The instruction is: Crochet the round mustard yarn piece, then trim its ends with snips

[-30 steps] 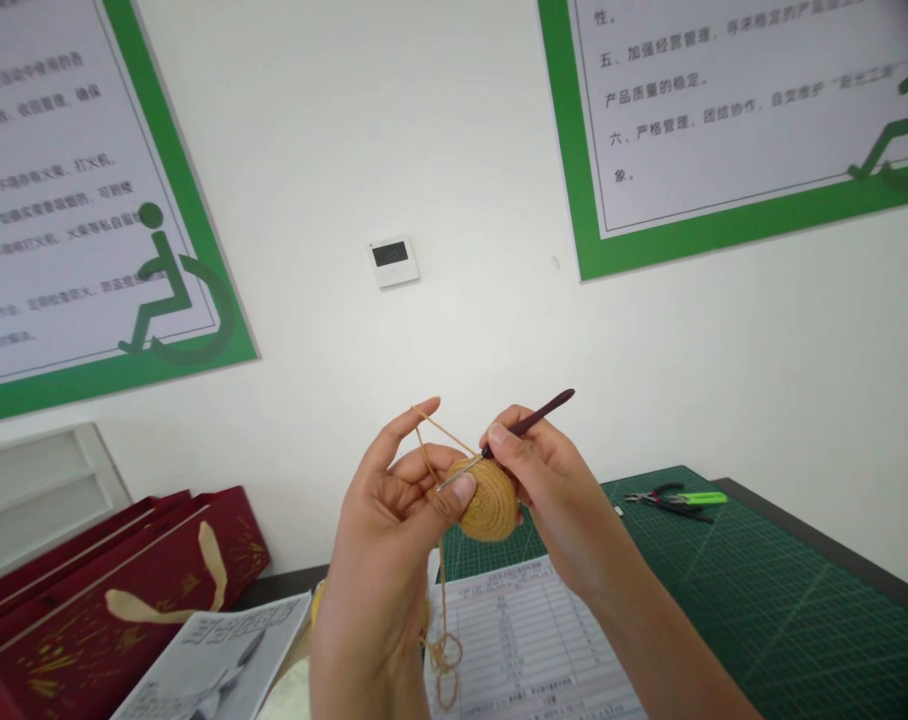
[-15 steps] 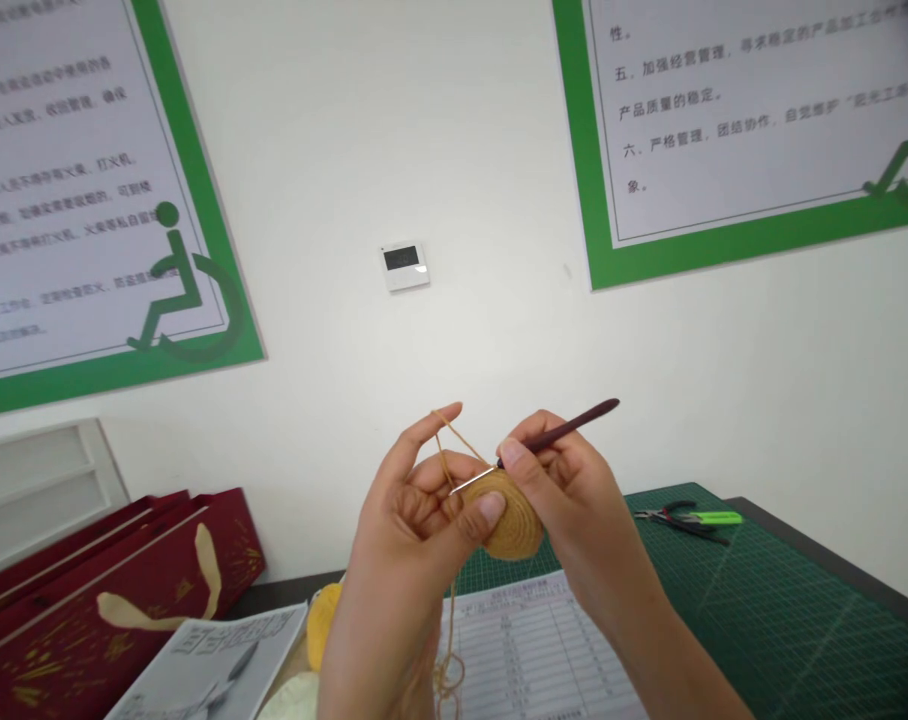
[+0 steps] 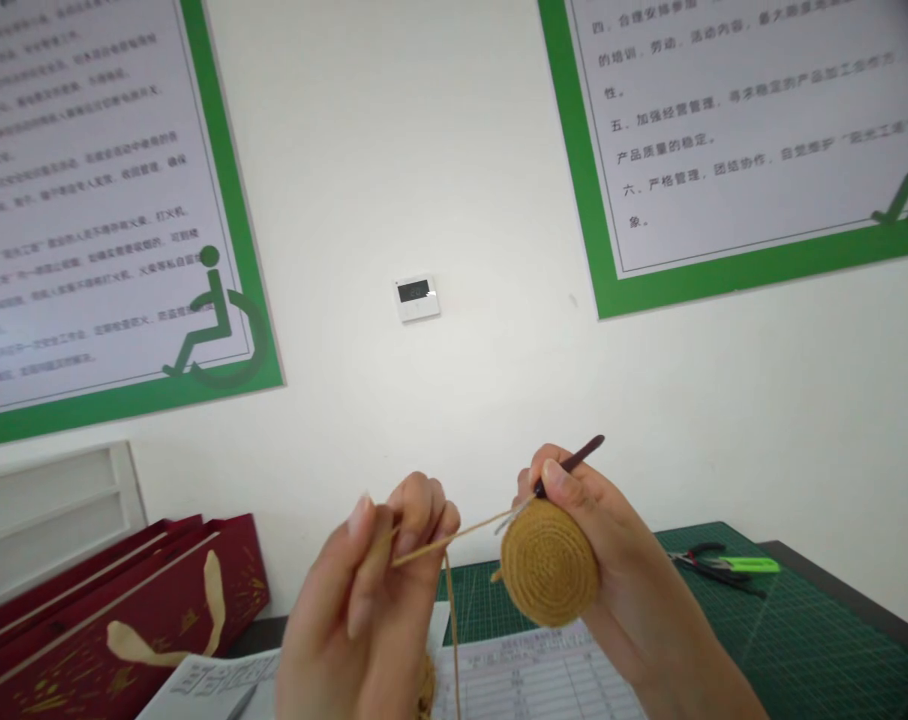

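Observation:
A round mustard crochet piece (image 3: pixel 550 562) hangs below my right hand (image 3: pixel 585 510), its spiral of stitches facing me. The same hand is closed on a crochet hook (image 3: pixel 583 453) with a dark handle; its metal shaft lies at the top edge of the piece. My left hand (image 3: pixel 383 590) is off the piece, fingers curled around the yarn (image 3: pixel 461 533). This strand runs taut from the left fingers to the hook, and another length drops from the hand toward the table. Behind my left wrist, part of a mustard yarn bundle (image 3: pixel 426 688) shows.
On the green cutting mat (image 3: pixel 799 640) at right lie pliers (image 3: pixel 705 562) and a bright green-handled tool (image 3: pixel 750 565). A printed sheet (image 3: pixel 529 675) lies beneath my hands. Dark red gift bags (image 3: pixel 154 630) stand at left, beside another paper (image 3: pixel 221 680). The wall rises behind.
My left hand has let go of the crochet piece and moved left and down, drawing the yarn out. The piece now hangs from my right hand, turned more toward me. The view has tilted up slightly.

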